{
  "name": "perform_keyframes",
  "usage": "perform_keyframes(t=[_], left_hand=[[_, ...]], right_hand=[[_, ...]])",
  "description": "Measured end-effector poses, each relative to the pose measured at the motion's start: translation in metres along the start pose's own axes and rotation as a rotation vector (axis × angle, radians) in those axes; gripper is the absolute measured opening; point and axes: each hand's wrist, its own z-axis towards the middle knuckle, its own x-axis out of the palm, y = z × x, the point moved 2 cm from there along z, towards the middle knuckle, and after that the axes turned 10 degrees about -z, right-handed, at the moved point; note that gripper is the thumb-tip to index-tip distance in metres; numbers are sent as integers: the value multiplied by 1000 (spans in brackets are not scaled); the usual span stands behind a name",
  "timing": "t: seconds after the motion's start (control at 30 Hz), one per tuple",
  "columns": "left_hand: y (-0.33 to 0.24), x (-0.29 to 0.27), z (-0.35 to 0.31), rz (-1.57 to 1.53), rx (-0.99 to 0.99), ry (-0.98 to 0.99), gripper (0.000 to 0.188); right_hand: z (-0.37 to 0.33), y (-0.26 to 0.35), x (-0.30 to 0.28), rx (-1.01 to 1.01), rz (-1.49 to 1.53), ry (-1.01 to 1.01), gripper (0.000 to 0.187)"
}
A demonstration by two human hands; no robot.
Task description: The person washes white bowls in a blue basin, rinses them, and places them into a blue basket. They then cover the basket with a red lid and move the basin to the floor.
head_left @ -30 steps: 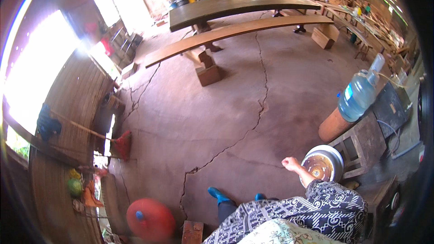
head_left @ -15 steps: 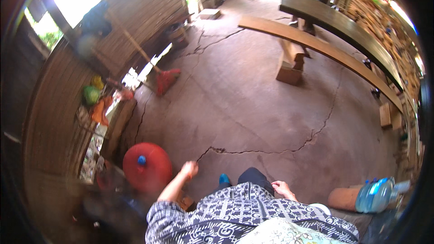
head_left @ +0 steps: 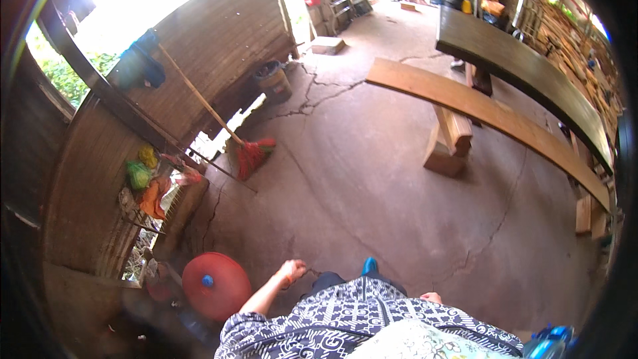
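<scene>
My left hand (head_left: 292,269) hangs low at my side, its fingers curled in and nothing seen in them. An orange band circles that wrist. Nearest to it, on the left, is a red round lid (head_left: 219,284) with a blue knob. Of my right hand (head_left: 432,298), only a small part shows past the edge of my patterned shirt; its fingers are mostly hidden. A blue shoe (head_left: 370,266) points forward below me on the cracked concrete floor (head_left: 345,179).
A broom (head_left: 252,156) with red bristles leans on the left wall, near a bucket (head_left: 272,82). Coloured bags (head_left: 154,196) hang close by. To the right stand a plank bench (head_left: 492,116) and a long dark table (head_left: 525,60). A blue bottle (head_left: 550,342) lies at lower right.
The view has shifted: bench, broom and lid sit lower in the picture. My left hand has moved slightly right and down in it; my right hand is more hidden. A blue-shod foot has come forward.
</scene>
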Motion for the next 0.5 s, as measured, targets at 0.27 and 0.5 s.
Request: perform_keyframes(t=[0.27, 0.5], left_hand=[[33, -24, -24, -301, -456, -188, 37], [57, -132, 47, -236, -784, -356, 31]], right_hand=[[172, 159, -175, -180, 65, -415, 18], [189, 387, -228, -298, -87, -513, 22]])
